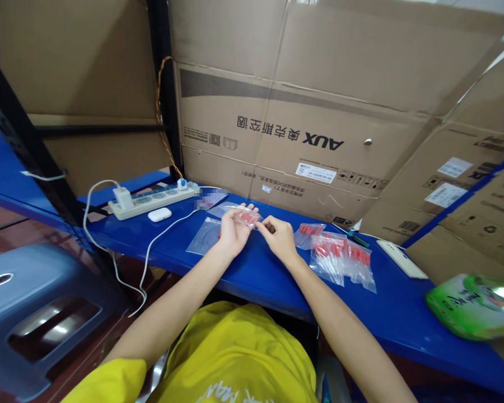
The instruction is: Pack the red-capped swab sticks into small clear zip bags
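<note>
Over the blue table, my left hand (234, 235) is turned palm up, with a small clear plastic bag (248, 217) of red pieces lying across its fingers and held there. My right hand (279, 238) pinches the near right edge of this bag between thumb and curled fingers. Beneath and left of my left hand lies another clear plastic bag (204, 237), with a bit of red showing beside my wrist. To the right of my right hand, several filled bags (340, 254) with red pieces lie overlapping. The exact kind of the red pieces is too small to tell.
A white power strip (157, 200), an earphone case (159, 214) and a phone (212, 198) lie at the left back. On the right are a green-handled tool (358, 239), a pale flat device (401, 259) and a green bottle (472, 307). Cardboard (340, 101) walls the back.
</note>
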### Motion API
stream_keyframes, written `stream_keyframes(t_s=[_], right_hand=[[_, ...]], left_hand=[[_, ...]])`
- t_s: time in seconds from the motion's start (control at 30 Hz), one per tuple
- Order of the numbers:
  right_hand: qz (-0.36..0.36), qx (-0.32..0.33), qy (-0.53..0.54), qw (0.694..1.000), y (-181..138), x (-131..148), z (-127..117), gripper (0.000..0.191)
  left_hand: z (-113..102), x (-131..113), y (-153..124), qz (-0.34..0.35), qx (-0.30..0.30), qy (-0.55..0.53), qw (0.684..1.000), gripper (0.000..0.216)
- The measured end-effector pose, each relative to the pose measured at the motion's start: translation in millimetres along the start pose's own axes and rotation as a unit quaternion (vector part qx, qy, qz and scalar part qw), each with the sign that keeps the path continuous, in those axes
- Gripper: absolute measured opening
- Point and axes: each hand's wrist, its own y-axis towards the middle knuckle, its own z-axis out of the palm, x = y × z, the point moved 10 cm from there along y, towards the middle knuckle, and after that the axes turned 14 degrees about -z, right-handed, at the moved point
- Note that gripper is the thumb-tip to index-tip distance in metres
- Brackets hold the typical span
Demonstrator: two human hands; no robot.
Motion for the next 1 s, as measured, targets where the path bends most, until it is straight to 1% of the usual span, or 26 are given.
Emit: stream_keyframes(t_s=[0.07, 0.1, 0.17, 0.2, 0.27, 0.3, 0.37, 0.43, 0.53, 0.6, 0.8, 0.87, 1.0], right_hand=[[-0.024, 0.032, -0.024, 0.999, 0, 9, 7, 0.033], [-0.037, 0.059, -0.033, 0.997, -1, 14, 13, 0.029], [-0.061, 0.133, -0.046, 0.988, -3, 24, 31, 0.019], [-0.073, 0.176, -0.053, 0.98, -4, 30, 41, 0.02], [-0.091, 0.251, -0.072, 0.961, -8, 39, 61, 0.034], [-0.098, 0.277, -0.084, 0.952, -9, 42, 69, 0.039], [-0.106, 0.313, -0.109, 0.938, -10, 46, 82, 0.041], [-0.108, 0.336, -0.133, 0.926, -8, 46, 92, 0.039], [-0.101, 0.358, -0.157, 0.915, -5, 42, 101, 0.037], [-0.092, 0.36, -0.154, 0.915, -3, 40, 103, 0.037], [-0.077, 0.33, -0.136, 0.931, 2, 37, 92, 0.044], [-0.071, 0.324, -0.136, 0.934, 2, 36, 89, 0.042], [-0.07, 0.306, -0.119, 0.942, 4, 37, 87, 0.035]], left_hand=[[-8, -12, -2, 0.054, -0.035, -0.015, 0.998, 0.038], [-12, -18, -5, 0.085, -0.055, -0.02, 0.995, 0.038], [-18, -28, -9, 0.134, -0.082, -0.03, 0.987, 0.035], [-20, -31, -11, 0.15, -0.088, -0.036, 0.984, 0.034], [-21, -35, -12, 0.164, -0.088, -0.053, 0.981, 0.031], [-21, -36, -13, 0.169, -0.086, -0.063, 0.98, 0.029], [-21, -39, -14, 0.18, -0.077, -0.084, 0.977, 0.026], [-19, -41, -14, 0.185, -0.059, -0.095, 0.976, 0.024], [-14, -39, -12, 0.171, -0.028, -0.096, 0.98, 0.024], [-11, -37, -10, 0.161, -0.011, -0.098, 0.982, 0.024], [1, -38, -10, 0.151, 0.05, -0.105, 0.982, 0.022], [3, -38, -10, 0.15, 0.057, -0.104, 0.981, 0.022], [0, -39, -9, 0.151, 0.048, -0.109, 0.981, 0.021]])
